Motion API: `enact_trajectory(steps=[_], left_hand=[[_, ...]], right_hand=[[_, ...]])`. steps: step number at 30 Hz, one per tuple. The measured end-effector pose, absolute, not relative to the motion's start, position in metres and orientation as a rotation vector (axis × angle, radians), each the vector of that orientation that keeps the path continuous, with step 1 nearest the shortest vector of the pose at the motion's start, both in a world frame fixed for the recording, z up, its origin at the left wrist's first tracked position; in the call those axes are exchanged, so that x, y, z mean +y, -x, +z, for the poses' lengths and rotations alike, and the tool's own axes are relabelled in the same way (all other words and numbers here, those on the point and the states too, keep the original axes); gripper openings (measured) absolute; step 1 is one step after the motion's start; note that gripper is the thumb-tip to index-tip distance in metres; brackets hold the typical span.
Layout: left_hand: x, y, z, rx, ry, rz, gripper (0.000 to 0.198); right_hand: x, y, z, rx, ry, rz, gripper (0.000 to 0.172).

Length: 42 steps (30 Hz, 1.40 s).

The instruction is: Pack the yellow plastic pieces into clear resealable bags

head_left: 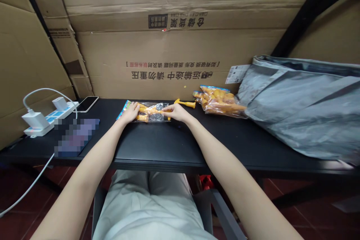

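A plastic packet of toy parts (149,109) lies on the desk (163,142), straight ahead of the seated lap (149,202). Just right of it and slightly farther back sits a loose toy tool (187,103). Right again come packed toy bags (216,99), next to a tote bag (303,105) at the desk's right end. A label sheet (235,74) stands behind the tote bag's left side. To the packet's left are a smartphone (88,104), farther back, and a flat item (77,137) too blurred to name, nearer the front edge. Left of both, a power strip (52,119) holds two charger plugs (35,120). Cardboard (109,52) stands behind everything; a chair armrest (221,202) is below, right of the lap
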<state>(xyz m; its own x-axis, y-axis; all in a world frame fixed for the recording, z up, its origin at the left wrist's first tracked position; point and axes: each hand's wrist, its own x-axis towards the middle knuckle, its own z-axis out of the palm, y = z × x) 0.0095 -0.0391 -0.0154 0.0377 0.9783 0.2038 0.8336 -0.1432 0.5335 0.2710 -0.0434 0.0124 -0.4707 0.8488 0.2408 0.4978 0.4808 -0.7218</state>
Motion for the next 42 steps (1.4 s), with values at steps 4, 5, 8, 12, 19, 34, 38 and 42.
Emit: enact_trajectory(steps=[4, 5, 8, 12, 19, 34, 38, 42], left_hand=[[-0.038, -0.009, -0.016, 1.842, -2.059, 0.779, 0.059], [-0.038, -0.009, -0.017, 1.840, -2.059, 0.787, 0.058], [-0.036, -0.009, -0.018, 1.826, -2.051, 0.811, 0.057], [-0.037, -0.012, -0.017, 1.795, -2.028, 0.827, 0.057], [-0.040, -0.015, -0.015, 1.765, -2.026, 0.821, 0.056], [-0.042, -0.015, -0.012, 1.748, -2.012, 0.880, 0.054], [-0.044, -0.014, -0.011, 1.782, -2.039, 0.829, 0.054], [-0.043, -0.012, -0.012, 1.807, -2.130, 0.726, 0.055]], right_hand=[[-0.041, -0.272, 0.008, -2.085, 1.076, 0.886, 0.042], [-0.041, -0.273, 0.008, -2.075, 1.075, 0.906, 0.043], [-0.039, -0.275, 0.006, -2.038, 1.091, 0.956, 0.048], [-0.036, -0.275, 0.000, -2.018, 1.100, 0.994, 0.051], [-0.034, -0.256, -0.009, -2.042, 1.032, 0.849, 0.026], [-0.044, -0.251, -0.007, -1.869, 1.028, 1.145, 0.026], [-0.045, -0.253, -0.007, -1.908, 1.002, 1.199, 0.028], [-0.041, -0.252, -0.008, -1.996, 1.003, 1.102, 0.025]])
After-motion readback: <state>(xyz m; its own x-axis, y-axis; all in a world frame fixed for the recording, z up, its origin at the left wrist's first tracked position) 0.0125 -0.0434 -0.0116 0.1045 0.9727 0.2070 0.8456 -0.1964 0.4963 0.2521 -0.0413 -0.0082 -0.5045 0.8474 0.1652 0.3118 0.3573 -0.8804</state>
